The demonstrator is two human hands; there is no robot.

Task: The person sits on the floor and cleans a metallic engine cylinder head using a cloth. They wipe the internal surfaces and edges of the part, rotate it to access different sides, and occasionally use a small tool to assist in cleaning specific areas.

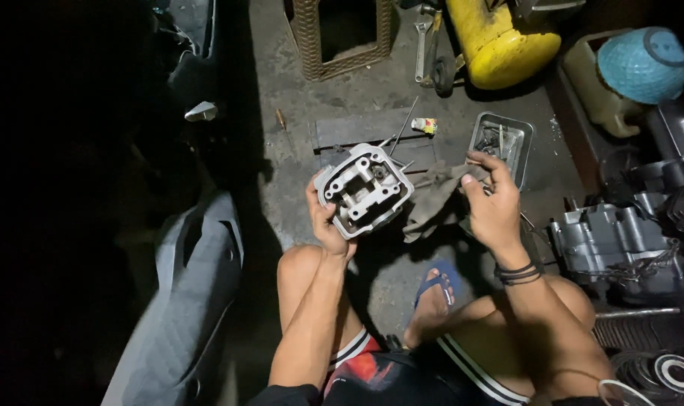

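My left hand (325,225) grips a grey metal cylinder head (363,189) from below and holds it up over the concrete floor, its open face toward me. My right hand (492,201) pinches a dirty grey rag (434,197) that hangs between the two hands, just right of the cylinder head. Black bands circle my right wrist. I sit low with knees apart, one foot in a blue sandal (436,284).
A metal tray (501,143) of small parts lies behind my right hand. An engine block (609,244) sits at right. A yellow tank (497,41), a wrench (421,45), a wicker frame (342,34) and a grey scooter panel (191,301) surround me.
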